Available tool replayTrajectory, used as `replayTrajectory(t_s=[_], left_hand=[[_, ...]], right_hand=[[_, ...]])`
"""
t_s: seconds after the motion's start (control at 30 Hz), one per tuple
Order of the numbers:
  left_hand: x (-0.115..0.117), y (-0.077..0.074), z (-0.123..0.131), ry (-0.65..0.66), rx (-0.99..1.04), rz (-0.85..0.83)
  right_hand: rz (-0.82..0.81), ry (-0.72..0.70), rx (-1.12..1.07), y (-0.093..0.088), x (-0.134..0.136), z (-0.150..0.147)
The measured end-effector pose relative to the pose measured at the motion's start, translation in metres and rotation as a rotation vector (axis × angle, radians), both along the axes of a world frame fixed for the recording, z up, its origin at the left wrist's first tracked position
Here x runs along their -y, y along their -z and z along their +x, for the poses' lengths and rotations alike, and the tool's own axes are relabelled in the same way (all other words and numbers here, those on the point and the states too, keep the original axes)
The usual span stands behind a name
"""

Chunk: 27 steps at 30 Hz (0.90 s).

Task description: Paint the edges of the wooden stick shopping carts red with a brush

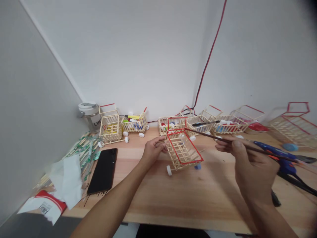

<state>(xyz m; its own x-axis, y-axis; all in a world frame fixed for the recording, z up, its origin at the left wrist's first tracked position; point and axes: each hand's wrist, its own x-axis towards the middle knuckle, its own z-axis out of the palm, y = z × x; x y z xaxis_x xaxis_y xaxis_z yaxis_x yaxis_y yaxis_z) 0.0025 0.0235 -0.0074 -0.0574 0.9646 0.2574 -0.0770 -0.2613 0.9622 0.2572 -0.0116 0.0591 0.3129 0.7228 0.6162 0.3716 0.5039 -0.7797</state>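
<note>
A small cart of pale wooden sticks with red-painted rims [182, 147] stands on the wooden table [173, 201], on white and blue bottle-cap wheels. My left hand [154, 149] pinches its left side, fingers closed on the sticks. In my right hand [250, 163] is a thin dark paintbrush [210, 136], held in a pinch. Its tip reaches the cart's red top rim.
Several more stick carts [110, 125] line the back wall, some holding small items. A black phone [104, 170], white tissue [66, 180] and stick packets lie at the left. A blue glue gun [277, 153] and scissors lie at the right. A red cable [210, 54] runs up the wall.
</note>
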Motion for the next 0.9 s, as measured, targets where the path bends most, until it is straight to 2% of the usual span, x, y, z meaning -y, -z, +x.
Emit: replayTrajectory(t_s=[0.27,0.4,0.6,0.8,0.9], left_hand=[[0.001,0.001,0.000,0.007,-0.005,0.001],[0.002,-0.001,0.001,0.007,-0.011,0.003],[0.003,-0.003,0.001,0.010,-0.008,0.006],[0.002,-0.001,0.001,0.006,-0.009,0.004],[0.002,-0.002,0.001,0.005,-0.012,0.003]], right_hand=[[0.038,-0.134,0.046,-0.012,0.007,-0.027],[-0.002,-0.124,0.058,-0.011,0.002,-0.029],[-0.001,-0.032,0.068,-0.011,0.001,-0.018],[0.034,-0.026,0.053,-0.018,0.005,-0.018],[0.067,-0.076,0.011,-0.024,0.004,-0.025]])
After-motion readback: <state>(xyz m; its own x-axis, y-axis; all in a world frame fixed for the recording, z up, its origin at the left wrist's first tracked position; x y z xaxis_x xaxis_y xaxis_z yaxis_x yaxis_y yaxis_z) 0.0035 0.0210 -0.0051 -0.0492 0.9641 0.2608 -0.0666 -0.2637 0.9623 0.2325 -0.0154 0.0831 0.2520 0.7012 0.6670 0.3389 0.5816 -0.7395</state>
